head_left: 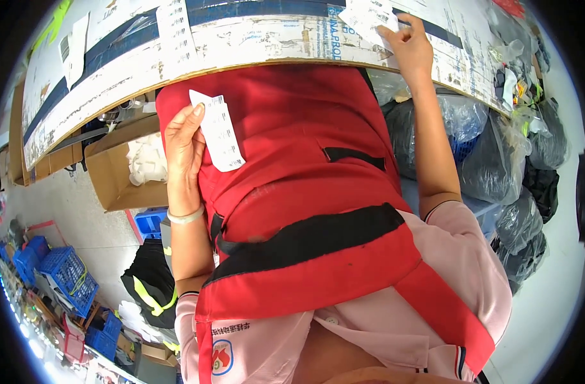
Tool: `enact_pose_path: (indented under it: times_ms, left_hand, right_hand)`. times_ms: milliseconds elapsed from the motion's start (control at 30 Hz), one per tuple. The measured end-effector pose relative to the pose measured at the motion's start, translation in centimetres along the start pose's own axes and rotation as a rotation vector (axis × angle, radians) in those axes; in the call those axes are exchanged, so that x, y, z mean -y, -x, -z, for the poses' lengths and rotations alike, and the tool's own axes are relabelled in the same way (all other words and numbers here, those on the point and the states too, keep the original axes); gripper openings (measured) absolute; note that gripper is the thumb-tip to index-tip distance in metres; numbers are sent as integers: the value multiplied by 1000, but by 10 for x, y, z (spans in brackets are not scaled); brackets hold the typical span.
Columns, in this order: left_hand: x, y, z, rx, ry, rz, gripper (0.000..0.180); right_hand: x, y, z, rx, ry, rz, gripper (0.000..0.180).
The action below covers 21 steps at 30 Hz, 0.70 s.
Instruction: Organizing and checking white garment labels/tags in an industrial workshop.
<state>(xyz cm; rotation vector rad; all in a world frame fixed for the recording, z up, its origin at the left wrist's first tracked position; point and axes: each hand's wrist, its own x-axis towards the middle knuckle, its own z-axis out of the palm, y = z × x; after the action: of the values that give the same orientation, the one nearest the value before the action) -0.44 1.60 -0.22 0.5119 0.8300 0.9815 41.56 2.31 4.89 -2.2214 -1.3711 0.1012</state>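
My left hand [186, 139] pinches a short strip of white printed labels [223, 137] between thumb and fingers. That strip hangs over my red apron [292, 128], below the table's near edge. Up at the table, my right hand [410, 46] has thumb and fingers curled at the edge of another piece of white label paper [369, 18], which runs out of the picture at the top. Beside it to the left, a longer label strip [176, 31] lies across the tabletop.
The worn white table [260, 40] with a dark blue stripe spans the top. Another paper strip [74, 51] lies at its left end. Below stands an open cardboard box [116, 169] with white pieces. Plastic bags [494, 160] crowd the right; a blue crate [68, 278] stands lower left.
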Motion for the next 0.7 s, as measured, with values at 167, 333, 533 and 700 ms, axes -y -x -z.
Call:
enact_pose_path:
  times_ms: [167,333,533,700]
  left_hand:
    - [6,-4,15,-28,-35,20,14]
    - [8,-5,9,-47,-22,-7,14]
    - [8,-2,17,-60,5,-1,12]
    - [9,-9,12,-23,19,21,12]
  right_hand:
    - [47,-7,-18,-23,-18,579,15]
    - [61,-31,-12,167,-211,715,13]
    - [66,-41,-15,398,-128,433,8]
    - [68,-38,9,280,0,556,5]
